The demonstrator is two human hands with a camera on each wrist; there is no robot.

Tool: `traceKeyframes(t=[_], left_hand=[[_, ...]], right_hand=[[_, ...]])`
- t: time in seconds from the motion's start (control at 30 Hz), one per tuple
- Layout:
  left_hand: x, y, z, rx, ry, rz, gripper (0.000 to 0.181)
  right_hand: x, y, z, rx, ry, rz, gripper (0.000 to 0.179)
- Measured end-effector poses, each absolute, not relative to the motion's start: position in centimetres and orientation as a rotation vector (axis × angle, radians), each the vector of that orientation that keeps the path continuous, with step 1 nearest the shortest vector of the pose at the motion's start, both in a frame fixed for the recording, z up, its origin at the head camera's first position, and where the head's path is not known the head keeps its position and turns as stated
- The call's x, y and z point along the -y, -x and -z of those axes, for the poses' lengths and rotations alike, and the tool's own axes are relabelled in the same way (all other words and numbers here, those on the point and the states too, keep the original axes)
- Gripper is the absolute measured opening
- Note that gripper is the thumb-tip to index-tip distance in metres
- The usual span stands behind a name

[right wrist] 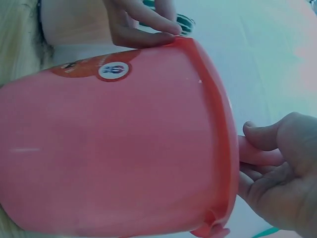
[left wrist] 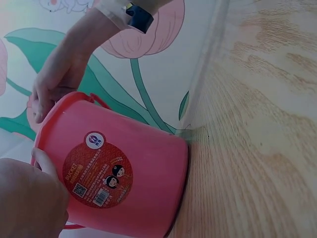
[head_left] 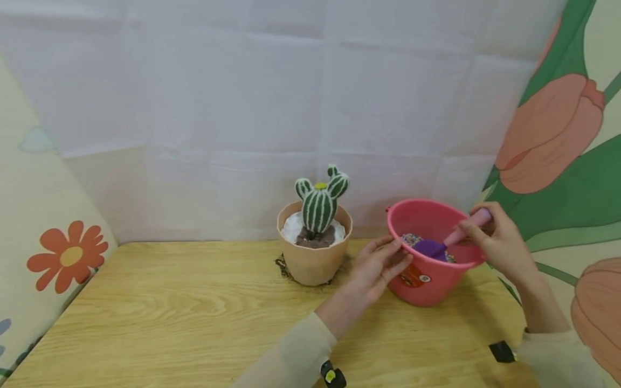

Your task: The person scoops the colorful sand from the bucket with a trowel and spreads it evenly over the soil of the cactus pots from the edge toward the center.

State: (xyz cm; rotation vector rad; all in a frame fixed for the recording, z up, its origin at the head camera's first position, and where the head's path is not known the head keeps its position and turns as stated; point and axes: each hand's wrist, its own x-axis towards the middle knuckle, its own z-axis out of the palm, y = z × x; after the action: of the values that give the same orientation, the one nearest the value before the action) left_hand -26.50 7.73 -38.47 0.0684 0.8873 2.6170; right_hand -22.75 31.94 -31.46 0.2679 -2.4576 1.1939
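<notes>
A pink plastic bucket (head_left: 422,288) with a round red label stands on the wooden table at the right, multicoloured granules (head_left: 410,239) inside it. My left hand (head_left: 375,269) pinches the bucket's near left rim, fingertips right at the edge. Over the opposite side, my right hand (head_left: 502,242) grips the pink handle of a small trowel (head_left: 432,249). Its purple blade is down in the bucket among the granules, the tip hidden. In the right wrist view the bucket wall hides the blade, while the handle (right wrist: 260,152) shows between thumb and fingers.
Left of the bucket stands a beige pot (head_left: 312,264) holding a green-and-white striped cactus (head_left: 318,210), with white filling and a brown patch around its base. Dark, stringy bits lie at the pot's foot. A white sheet (head_left: 233,108) hangs behind the wooden table (head_left: 194,312).
</notes>
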Motion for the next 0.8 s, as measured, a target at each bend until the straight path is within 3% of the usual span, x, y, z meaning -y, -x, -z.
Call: traceKeyframes(t=[0.47, 0.8], left_hand=[[-7.8, 26.4, 38.8, -0.873, -0.043, -2.610, 0.023], [-7.6, 26.7, 38.6, -0.849, -0.052, -2.604, 0.023]], right_hand=[[-31.8, 24.3, 33.6, 2.364, -0.157, -0.745, 0.026], [-30.6, 23.7, 32.8, 2.387, -0.324, -0.939, 0.023]])
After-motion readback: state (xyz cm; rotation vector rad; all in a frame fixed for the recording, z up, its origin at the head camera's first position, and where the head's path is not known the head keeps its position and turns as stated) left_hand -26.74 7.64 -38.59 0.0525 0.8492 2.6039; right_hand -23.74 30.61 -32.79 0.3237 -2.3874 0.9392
